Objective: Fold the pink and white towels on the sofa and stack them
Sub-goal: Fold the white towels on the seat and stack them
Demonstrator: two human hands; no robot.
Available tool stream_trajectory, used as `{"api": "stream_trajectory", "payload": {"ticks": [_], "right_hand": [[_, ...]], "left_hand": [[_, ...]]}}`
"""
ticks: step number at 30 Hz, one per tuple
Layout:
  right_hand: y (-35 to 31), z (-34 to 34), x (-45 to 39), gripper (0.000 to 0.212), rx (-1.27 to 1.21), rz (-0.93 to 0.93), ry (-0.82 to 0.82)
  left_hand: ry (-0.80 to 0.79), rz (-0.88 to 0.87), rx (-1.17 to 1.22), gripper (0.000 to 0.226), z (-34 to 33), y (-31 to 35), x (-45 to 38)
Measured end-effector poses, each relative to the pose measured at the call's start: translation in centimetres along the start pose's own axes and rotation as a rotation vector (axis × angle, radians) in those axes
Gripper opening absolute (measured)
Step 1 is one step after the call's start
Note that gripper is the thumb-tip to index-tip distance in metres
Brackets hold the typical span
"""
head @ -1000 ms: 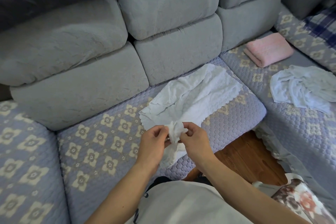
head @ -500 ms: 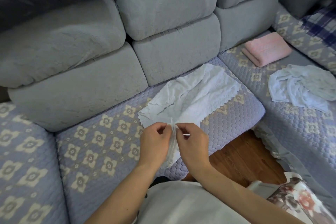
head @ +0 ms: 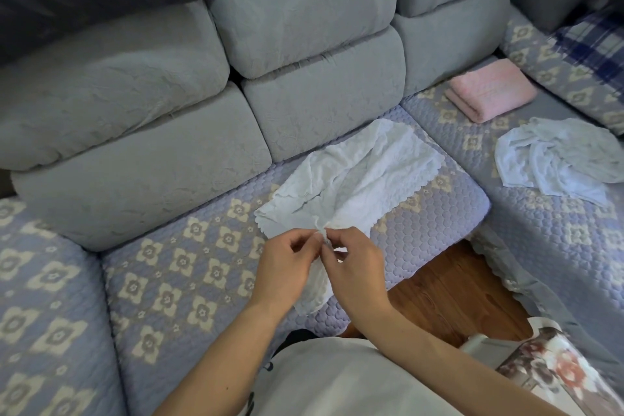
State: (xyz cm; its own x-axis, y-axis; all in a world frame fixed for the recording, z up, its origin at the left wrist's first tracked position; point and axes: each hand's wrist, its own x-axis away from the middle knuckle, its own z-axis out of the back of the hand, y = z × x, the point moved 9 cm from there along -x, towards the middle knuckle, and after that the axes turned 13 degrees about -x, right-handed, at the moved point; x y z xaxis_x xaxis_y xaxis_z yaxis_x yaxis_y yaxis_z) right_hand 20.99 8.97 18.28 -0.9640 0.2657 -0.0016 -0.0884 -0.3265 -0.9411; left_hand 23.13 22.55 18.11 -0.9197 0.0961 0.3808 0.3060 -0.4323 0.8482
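Note:
A white towel with a scalloped edge [head: 364, 172] lies rumpled on the sofa seat [head: 439, 223] in front of me. Its near end is bunched and hangs down between my hands. My left hand [head: 287, 263] and my right hand [head: 354, 263] sit side by side at the seat's front edge, both pinching that bunched near edge. A folded pink towel [head: 489, 93] rests at the back right of the sofa. A second white towel [head: 557, 165] lies crumpled on the right seat.
Grey back cushions [head: 304, 44] rise behind the seat. A blue plaid cloth [head: 594, 47] lies at the far right. Wooden floor [head: 456, 297] shows in the sofa's corner gap. A floral cloth [head: 557, 371] sits at the lower right.
My hands have drawn close together on the bunched edge, which is now pulled thinner between my fingertips. The towel's far part stays where it was.

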Motion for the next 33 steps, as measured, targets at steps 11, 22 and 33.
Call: {"api": "stream_trajectory", "payload": {"ticks": [11, 22, 33], "right_hand": [[1.4, 0.5, -0.1, 0.012, -0.161, -0.222, 0.055], [-1.3, 0.1, 0.3, 0.011, 0.022, 0.130, 0.087], [-2.7, 2.0, -3.9, 0.058, -0.554, -0.349, -0.191]], "left_hand": [[0.073, -0.040, -0.060, 0.019, 0.7, -0.3, 0.0], [0.185, -0.188, -0.172, 0.008, 0.7, 0.8, 0.1], [-0.061, -0.128, -0.074, 0.009, 2.0, 6.3, -4.4]]}}
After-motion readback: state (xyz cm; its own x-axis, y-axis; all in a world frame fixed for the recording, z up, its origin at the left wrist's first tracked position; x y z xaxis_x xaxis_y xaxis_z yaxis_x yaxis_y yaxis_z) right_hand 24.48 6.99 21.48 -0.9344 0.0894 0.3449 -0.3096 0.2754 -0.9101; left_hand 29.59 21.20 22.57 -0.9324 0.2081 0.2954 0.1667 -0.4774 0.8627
